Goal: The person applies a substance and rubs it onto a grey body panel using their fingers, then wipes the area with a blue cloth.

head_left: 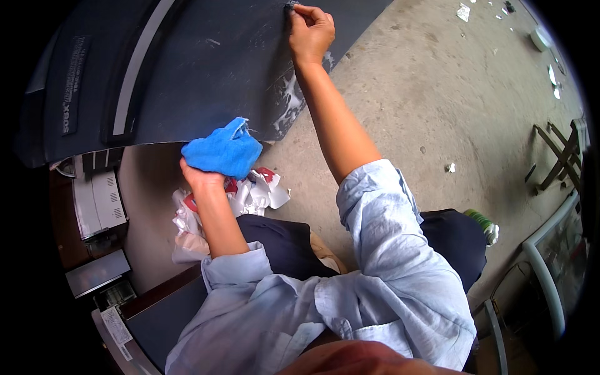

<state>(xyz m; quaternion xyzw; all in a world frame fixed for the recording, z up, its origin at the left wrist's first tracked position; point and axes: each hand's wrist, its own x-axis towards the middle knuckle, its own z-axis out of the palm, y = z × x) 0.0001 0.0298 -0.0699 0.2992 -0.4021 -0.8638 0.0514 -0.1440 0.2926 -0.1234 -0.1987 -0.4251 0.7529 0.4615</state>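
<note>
A large dark grey panel (206,69) with a silver strip (142,59) and smeared white streaks near its right edge fills the upper left. My left hand (200,176) is closed on a folded blue cloth (222,150) at the panel's lower edge. Higher up, my right hand (310,34) pinches a small dark crumpled wad (290,5) against the panel's surface, with the arm stretched out.
Crumpled white and red wrappers (262,190) lie below the panel on the concrete floor (437,100). Electronic units (97,203) are stacked at left. A green bottle (476,222) is beside my leg; a folded metal stand (559,156) and a framed glass sheet (556,262) are at right.
</note>
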